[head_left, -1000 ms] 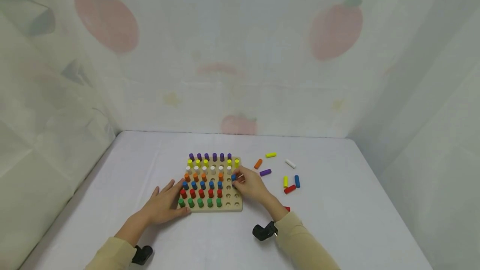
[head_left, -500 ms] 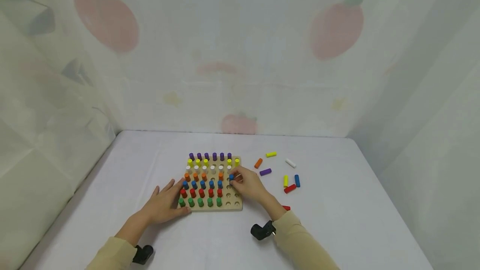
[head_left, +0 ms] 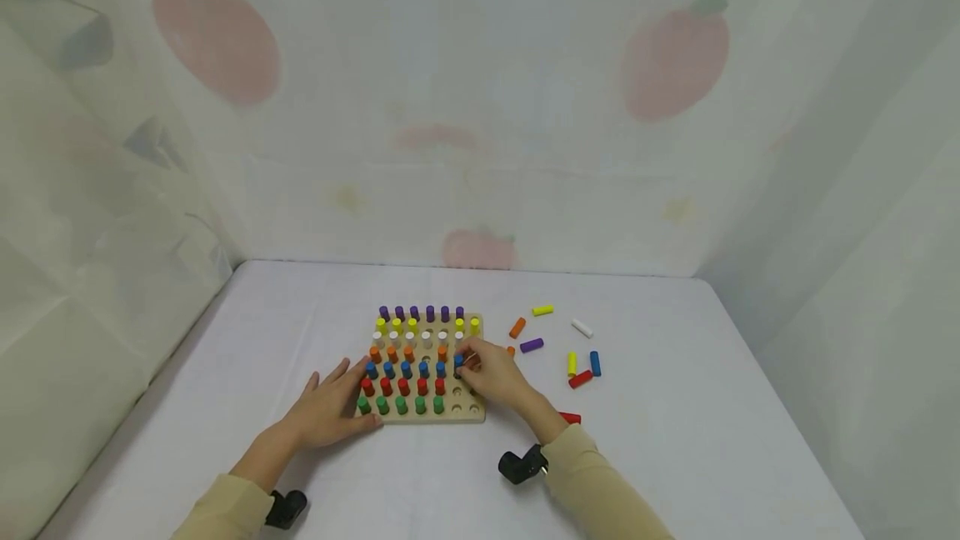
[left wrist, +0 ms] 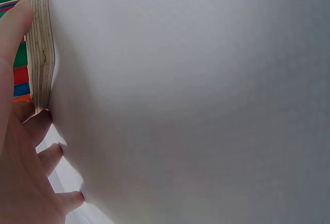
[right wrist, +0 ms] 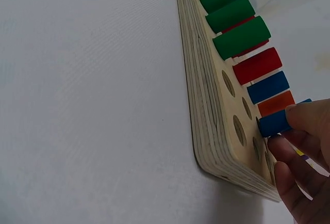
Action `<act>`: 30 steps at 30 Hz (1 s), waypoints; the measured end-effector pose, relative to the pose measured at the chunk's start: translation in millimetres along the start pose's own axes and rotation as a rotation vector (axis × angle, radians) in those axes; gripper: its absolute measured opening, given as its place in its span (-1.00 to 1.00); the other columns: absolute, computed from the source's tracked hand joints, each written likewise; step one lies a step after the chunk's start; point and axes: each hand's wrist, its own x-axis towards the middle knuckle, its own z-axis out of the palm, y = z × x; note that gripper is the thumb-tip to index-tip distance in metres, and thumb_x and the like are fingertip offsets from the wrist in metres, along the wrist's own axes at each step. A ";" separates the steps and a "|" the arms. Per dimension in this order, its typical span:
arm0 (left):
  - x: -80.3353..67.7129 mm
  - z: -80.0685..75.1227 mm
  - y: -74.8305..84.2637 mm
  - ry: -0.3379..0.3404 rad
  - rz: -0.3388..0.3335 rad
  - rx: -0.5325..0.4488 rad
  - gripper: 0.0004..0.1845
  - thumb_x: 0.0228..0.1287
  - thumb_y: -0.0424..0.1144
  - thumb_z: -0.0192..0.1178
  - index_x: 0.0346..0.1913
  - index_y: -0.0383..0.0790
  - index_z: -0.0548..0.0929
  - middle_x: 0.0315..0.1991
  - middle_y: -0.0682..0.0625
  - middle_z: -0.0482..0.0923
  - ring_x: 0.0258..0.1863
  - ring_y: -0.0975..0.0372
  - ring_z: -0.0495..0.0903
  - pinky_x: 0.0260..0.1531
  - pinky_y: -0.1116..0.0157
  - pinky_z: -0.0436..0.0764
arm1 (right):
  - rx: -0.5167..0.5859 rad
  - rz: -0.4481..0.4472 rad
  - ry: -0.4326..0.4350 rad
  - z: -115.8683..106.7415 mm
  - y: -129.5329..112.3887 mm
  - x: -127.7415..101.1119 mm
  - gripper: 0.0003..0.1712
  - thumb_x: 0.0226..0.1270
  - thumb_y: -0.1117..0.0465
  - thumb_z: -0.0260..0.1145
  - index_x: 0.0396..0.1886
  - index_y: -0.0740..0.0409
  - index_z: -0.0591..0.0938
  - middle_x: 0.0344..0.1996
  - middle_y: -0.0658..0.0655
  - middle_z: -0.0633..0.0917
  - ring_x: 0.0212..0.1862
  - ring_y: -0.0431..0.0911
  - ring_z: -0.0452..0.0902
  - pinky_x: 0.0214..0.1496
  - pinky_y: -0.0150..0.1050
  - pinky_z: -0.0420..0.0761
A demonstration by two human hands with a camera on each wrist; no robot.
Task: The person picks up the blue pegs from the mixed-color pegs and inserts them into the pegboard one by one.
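A wooden pegboard (head_left: 471, 416) with rows of coloured pegs lies on the table. My right hand (head_left: 495, 373) pinches a blue peg (right wrist: 275, 123) between thumb and fingers, upright over the blue row at the board's right part. In the right wrist view the peg's lower end is at a hole; how deep it sits cannot be told. My left hand (head_left: 324, 411) rests at the board's left edge, fingers spread, thumb along the front corner. The left wrist view shows the thumb against the board's layered side (left wrist: 41, 48) and the other fingertips on the table.
Right of the board lie loose pegs: yellow (head_left: 542, 310), orange (head_left: 517, 327), white (head_left: 582, 327), purple (head_left: 532, 345), blue (head_left: 596, 363) and red (head_left: 581, 379). Another red peg (head_left: 570, 417) lies near the right wrist. Printed curtains stand behind the table and at its sides.
My right hand has moved slightly left and down with the blue peg, from right of the hole column to over the blue row. The left hand has stayed still.
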 end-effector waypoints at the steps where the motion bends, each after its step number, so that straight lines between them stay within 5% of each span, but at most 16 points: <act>1: 0.0 0.4 -0.2 0.000 -0.003 0.000 0.11 -0.08 0.43 0.14 0.42 -0.22 0.09 0.35 -0.20 0.20 0.37 -0.16 0.04 0.20 -0.35 -0.12 | -0.002 -0.002 0.000 0.2 0.3 0.0 -0.78 0.21 0.25 0.28 -0.14 0.05 0.53 -0.32 -0.09 0.62 -0.27 -0.29 0.53 -0.24 -0.49 0.55; 30: 1.2 0.6 -0.7 -0.005 0.000 -0.003 0.10 -0.08 0.42 0.15 0.42 -0.22 0.09 0.36 -0.20 0.19 0.37 -0.17 0.03 0.20 -0.35 -0.12 | -0.055 -0.018 -0.037 1.1 2.9 -0.8 -0.80 0.21 0.24 0.29 -0.16 0.09 0.55 -0.47 -0.13 0.54 -0.43 -0.29 0.42 -0.41 -0.48 0.47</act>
